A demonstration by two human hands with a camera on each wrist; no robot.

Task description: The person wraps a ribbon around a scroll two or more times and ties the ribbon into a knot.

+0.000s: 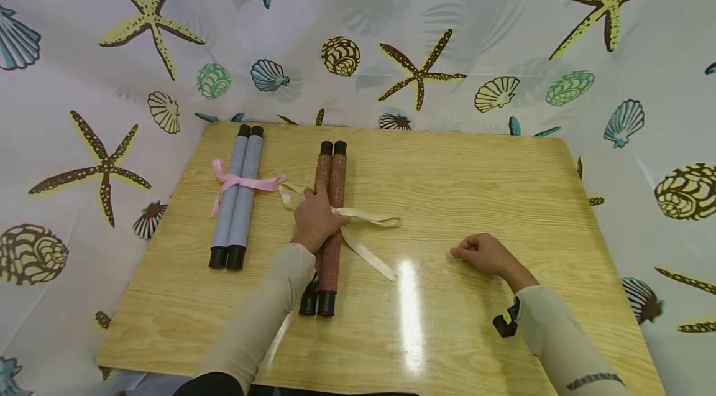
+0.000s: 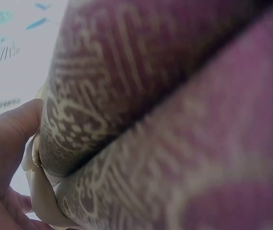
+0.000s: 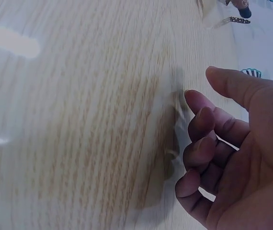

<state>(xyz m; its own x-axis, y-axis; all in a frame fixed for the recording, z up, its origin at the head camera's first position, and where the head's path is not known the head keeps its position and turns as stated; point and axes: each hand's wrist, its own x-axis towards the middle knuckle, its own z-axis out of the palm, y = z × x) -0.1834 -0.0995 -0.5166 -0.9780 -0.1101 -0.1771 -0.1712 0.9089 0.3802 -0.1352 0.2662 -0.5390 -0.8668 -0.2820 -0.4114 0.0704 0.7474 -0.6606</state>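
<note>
A pair of brown patterned scrolls with black end caps lies side by side on the table, left of the middle. My left hand grips them around the middle, its thumb across the right-hand scroll. A cream ribbon passes around the pair there, and its loose ends trail to the right. Close up in the left wrist view, the thumb and fingers lie against the scrolls and the ribbon. My right hand hovers or rests at the right, fingers loosely curled, holding nothing.
To the left lies another pair of scrolls, light blue with black caps, bound by a pink ribbon in a bow. The wooden table meets a cloth printed with shells and starfish behind and at both sides.
</note>
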